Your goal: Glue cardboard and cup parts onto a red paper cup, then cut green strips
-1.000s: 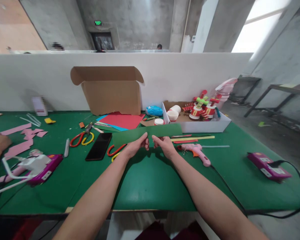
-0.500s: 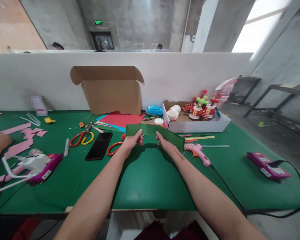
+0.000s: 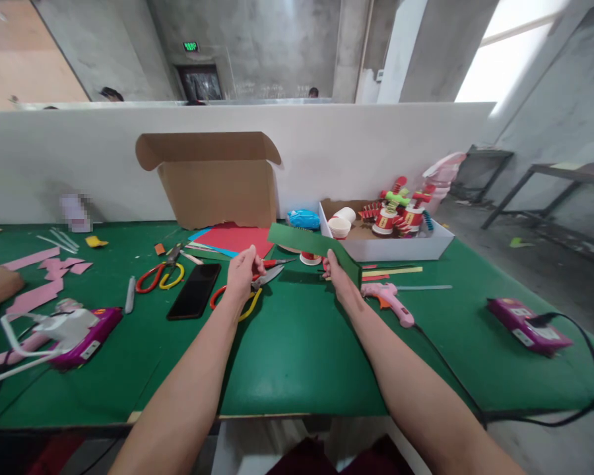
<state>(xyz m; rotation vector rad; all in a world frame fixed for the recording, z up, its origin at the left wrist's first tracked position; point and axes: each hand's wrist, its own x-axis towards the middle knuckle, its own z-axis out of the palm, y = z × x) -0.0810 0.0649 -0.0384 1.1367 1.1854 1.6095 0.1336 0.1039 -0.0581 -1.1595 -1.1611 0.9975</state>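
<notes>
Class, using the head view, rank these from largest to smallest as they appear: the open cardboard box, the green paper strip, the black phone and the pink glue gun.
1. open cardboard box
2. green paper strip, though the right hand holds it raised, nearer the camera
3. black phone and pink glue gun: similar length, too close to rank

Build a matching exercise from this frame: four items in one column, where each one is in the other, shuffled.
Things:
1. green paper strip
2. scissors nearest the strip
3. black phone
4. pink glue gun

Places:
A. flat on the table, left of the left hand
B. held in the right hand
C. on the table, right of the right hand
D. held in the left hand

Pairs: 1-B, 2-D, 3-A, 4-C
</notes>
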